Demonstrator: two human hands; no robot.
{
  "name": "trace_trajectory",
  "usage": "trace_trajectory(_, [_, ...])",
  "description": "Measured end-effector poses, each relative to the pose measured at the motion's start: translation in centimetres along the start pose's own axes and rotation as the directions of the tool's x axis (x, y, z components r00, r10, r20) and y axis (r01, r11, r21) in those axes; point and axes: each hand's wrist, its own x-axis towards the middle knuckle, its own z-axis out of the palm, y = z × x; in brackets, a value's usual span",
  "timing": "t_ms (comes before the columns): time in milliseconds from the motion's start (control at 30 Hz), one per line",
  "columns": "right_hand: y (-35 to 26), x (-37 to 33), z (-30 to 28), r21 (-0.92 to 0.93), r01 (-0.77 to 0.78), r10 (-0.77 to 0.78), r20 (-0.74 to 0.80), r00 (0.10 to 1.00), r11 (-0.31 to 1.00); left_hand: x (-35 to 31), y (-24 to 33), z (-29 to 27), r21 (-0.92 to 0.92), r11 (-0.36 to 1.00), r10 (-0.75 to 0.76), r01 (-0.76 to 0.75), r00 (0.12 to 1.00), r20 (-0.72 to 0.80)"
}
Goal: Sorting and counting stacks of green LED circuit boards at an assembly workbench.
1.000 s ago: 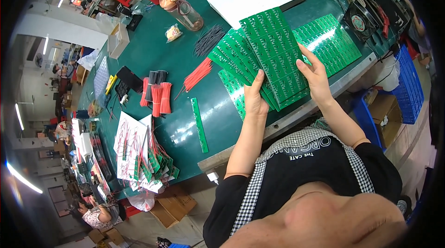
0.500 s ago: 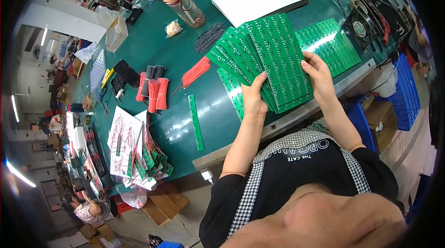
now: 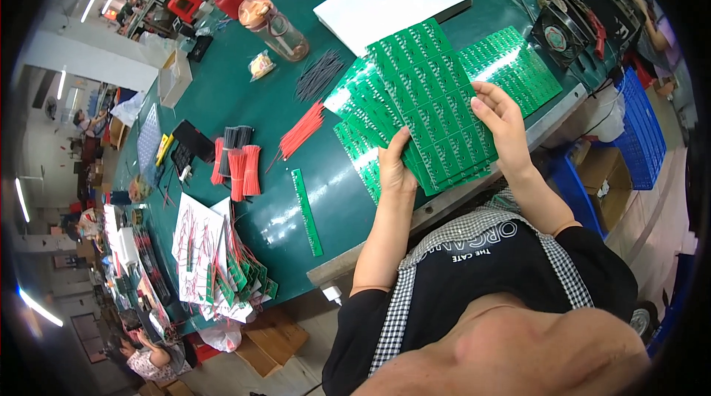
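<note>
A fanned stack of green circuit board panels [image 3: 433, 92] is held up over the near edge of the table. My left hand [image 3: 398, 164] is closed on its lower left side, thumb on the front and the other fingers mostly hidden behind. At the right edge, my right hand [image 3: 505, 123] grips the same panels between thumb and fingers. Beneath and behind them, more green panels [image 3: 522, 74] lie on the table, and another panel's edge shows by my left wrist. A narrow circuit board strip [image 3: 306, 212] lies to the left of my left forearm.
The green table [image 3: 222, 89] holds loose red wires [image 3: 300, 131], dark wires [image 3: 320, 75], tied wire bundles [image 3: 238, 166], and wired boards on paper [image 3: 237, 274]. Farther back are a bottle [image 3: 275, 29] and white block [image 3: 392, 0]. A blue crate [image 3: 641, 129] stands at right.
The fan of panels has narrowed, its left-hand sheets drawn closer under the front one. Both hands keep their grip. The whole view has shifted slightly.
</note>
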Motion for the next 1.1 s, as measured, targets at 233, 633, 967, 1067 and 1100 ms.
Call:
trace_trajectory(233, [0.6, 0.6, -2.3, -0.028, -0.044, 0.043, -0.053, 0.998, 0.999, -0.4, 0.5, 1.1, -0.012, 0.999, 0.035, -0.036, 0.998, -0.057])
trace_trajectory(633, [0.9, -0.4, -0.7, -0.52, 0.27, -0.273, 0.073, 0.959, 0.81, -0.2, 0.2, 1.3, 0.071, 0.985, 0.16, -0.155, 0.985, -0.068])
trace_trajectory(967, [0.4, -0.3, -0.7, -0.517, 0.196, -0.192, 0.062, 0.979, 0.833, -0.4, 0.2, 1.6, 0.08, 0.979, 0.193, -0.189, 0.98, -0.045])
trace_trajectory(1067, [-0.5, -0.2, -0.4, -0.398, 0.123, -0.101, 0.075, 0.992, 0.909, -0.4, 0.2, 1.3, 0.082, 0.982, 0.176, -0.172, 0.983, -0.045])
trace_trajectory(1100, [-0.3, 0.0, -0.6, -0.398, 0.124, -0.103, 0.073, 0.992, 0.909, -0.3, 0.1, 1.2, 0.065, 0.986, 0.16, -0.157, 0.986, -0.053])
